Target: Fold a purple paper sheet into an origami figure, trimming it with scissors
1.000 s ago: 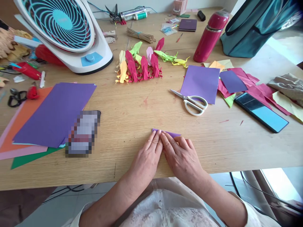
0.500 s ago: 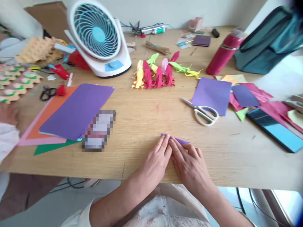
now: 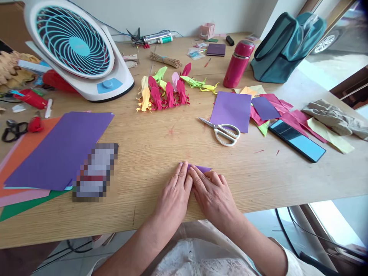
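Observation:
A small folded purple paper (image 3: 202, 168) lies on the wooden table (image 3: 161, 149) near its front edge. Both of my hands press flat on it. My left hand (image 3: 174, 193) lies with fingers stretched out and together on the paper's left end. My right hand (image 3: 213, 194) covers most of the rest, fingers flat and pointing up-left. Only a thin purple strip shows above my fingertips.
White scissors (image 3: 224, 131) lie on a purple sheet (image 3: 231, 110) behind my hands. A stack of coloured paper (image 3: 57, 149) is at left, a fan (image 3: 77, 50) behind it. Folded paper figures (image 3: 166, 90), a red bottle (image 3: 238, 64), a phone (image 3: 297, 140) and a teal bag (image 3: 283, 46) stand further back.
The head camera swung left and then back and tilted. My hands have stayed pressed on the folded purple paper in the same spot.

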A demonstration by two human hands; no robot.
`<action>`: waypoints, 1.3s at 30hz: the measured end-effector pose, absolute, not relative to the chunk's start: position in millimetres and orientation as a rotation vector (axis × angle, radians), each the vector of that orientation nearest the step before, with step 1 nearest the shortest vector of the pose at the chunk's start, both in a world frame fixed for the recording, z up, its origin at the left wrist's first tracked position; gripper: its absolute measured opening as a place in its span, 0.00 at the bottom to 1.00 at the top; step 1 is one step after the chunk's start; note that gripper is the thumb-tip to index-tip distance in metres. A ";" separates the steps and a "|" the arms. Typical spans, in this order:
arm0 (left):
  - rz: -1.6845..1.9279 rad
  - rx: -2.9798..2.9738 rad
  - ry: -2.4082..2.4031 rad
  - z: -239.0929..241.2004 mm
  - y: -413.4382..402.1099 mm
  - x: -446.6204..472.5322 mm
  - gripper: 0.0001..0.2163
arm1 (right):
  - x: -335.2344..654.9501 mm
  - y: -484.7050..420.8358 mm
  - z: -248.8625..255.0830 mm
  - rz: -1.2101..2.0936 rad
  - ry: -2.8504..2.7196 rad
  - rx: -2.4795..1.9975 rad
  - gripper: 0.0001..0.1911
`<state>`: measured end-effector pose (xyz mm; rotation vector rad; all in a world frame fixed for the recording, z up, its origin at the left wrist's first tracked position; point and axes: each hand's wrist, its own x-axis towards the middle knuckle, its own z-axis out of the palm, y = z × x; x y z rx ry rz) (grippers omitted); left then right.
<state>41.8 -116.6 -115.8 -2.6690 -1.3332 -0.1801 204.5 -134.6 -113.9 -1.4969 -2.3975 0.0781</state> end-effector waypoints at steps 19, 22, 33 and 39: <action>-0.048 -2.649 -1.388 -104.1 -118.0 44.3 0.21 | 201.2 -145.4 -111.4 -0.037 -2.266 -1.689 0.30; -0.044 -2.642 -1.381 -103.1 -118.3 44.5 0.21 | 202.7 -147.8 -107.4 -0.071 -2.224 -1.732 0.28; -0.052 -2.663 -1.355 -99.5 -116.2 44.8 0.23 | 211.6 -151.2 -99.8 -0.028 -2.174 -1.757 0.29; 0.012 -2.707 -1.494 -95.4 -114.9 50.7 0.24 | 207.7 -140.5 -109.9 0.059 -2.324 -1.528 0.30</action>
